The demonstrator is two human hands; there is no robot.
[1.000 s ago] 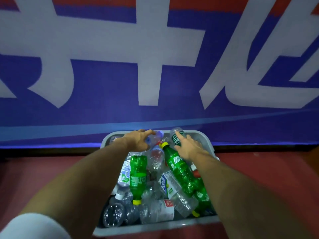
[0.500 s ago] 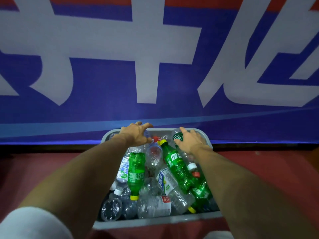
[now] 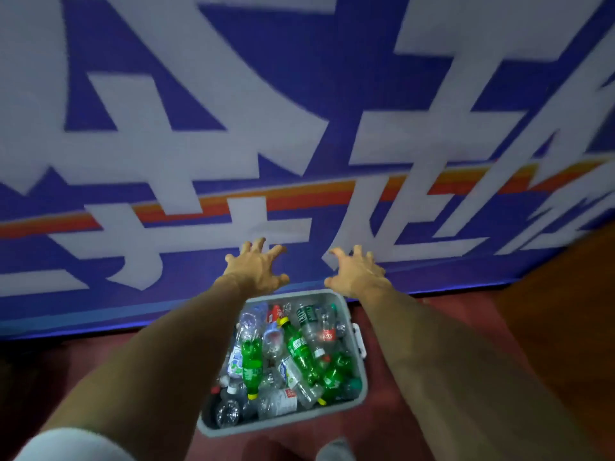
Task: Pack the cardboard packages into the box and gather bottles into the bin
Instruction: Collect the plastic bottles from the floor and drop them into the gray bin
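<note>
1. Hands. Two bare hands are in view. The left hand (image 3: pixel 256 271) and the right hand (image 3: pixel 357 276) are both raised above the far end of the bin (image 3: pixel 312 297), side by side and apart. Each hand has its fingers spread and slightly bent. Each is released: neither one holds or touches anything. Both forearms reach forward, one past each side of the bin. One white sleeve (image 3: pixel 66 447) shows at the lower left.

2. Container. One grey bin stands on the red floor (image 3: pixel 482 314), with its far end close to the foot of the banner (image 3: pixel 186 261). One white latch (image 3: pixel 359 341) sits on its right rim.

3. Contents. The bottles (image 3: pixel 276 341) all lie inside the bin, piled loosely on their sides and across one another.
- Green bottles with yellow caps: three can be counted. One is left of centre (image 3: pixel 251 364), one is at centre (image 3: pixel 299 351), and one is at the near right (image 3: pixel 332 377).
- Clear bottles with red labels: two are legible, one at the far right (image 3: pixel 327 334) and one near the front (image 3: pixel 286 397).
- Other clear bottles: more than five; the pile overlaps too much for an exact count.

4. Background. One blue banner carries large white characters and one orange-red stripe.
</note>
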